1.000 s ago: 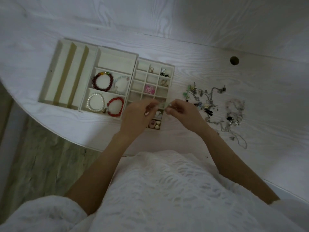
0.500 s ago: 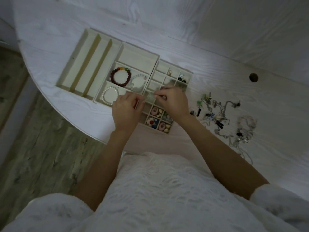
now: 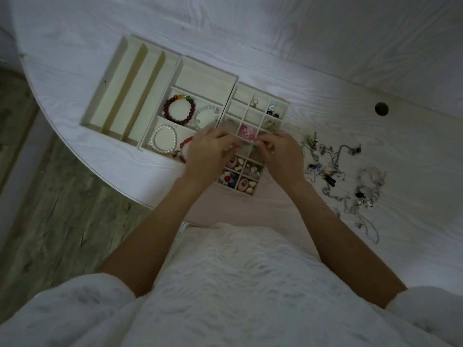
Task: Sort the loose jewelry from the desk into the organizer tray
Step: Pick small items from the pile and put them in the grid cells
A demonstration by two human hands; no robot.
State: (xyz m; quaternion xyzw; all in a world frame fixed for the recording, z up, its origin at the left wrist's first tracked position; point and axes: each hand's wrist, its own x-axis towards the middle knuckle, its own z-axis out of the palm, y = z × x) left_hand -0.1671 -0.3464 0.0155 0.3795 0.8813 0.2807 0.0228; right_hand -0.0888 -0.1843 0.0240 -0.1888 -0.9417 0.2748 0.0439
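Note:
A cream organizer tray (image 3: 205,68) lies on the white desk. My left hand (image 3: 208,154) and my right hand (image 3: 283,154) meet over its small-compartment section (image 3: 285,103). Between their fingertips they pinch a small pale green piece (image 3: 248,147), blurred. Bracelets fill the middle section: dark red beads (image 3: 179,109), white pearls (image 3: 163,139), a clear one (image 3: 206,116), and a red one (image 3: 184,144) partly under my left hand. Small compartments hold a pink piece (image 3: 247,132), rings and earrings. Loose jewelry (image 3: 333,166) lies tangled on the desk to the right.
The tray's left section (image 3: 125,88) has long slots with nothing in them. A round cable hole (image 3: 381,108) sits in the desk at the far right. The desk's curved edge (image 3: 75,146) runs along the left, with wood floor below.
Both hands stay together over the small compartments with the green piece, now slightly nearer the tray's front. The camera view shifted, so the pink compartment shows again.

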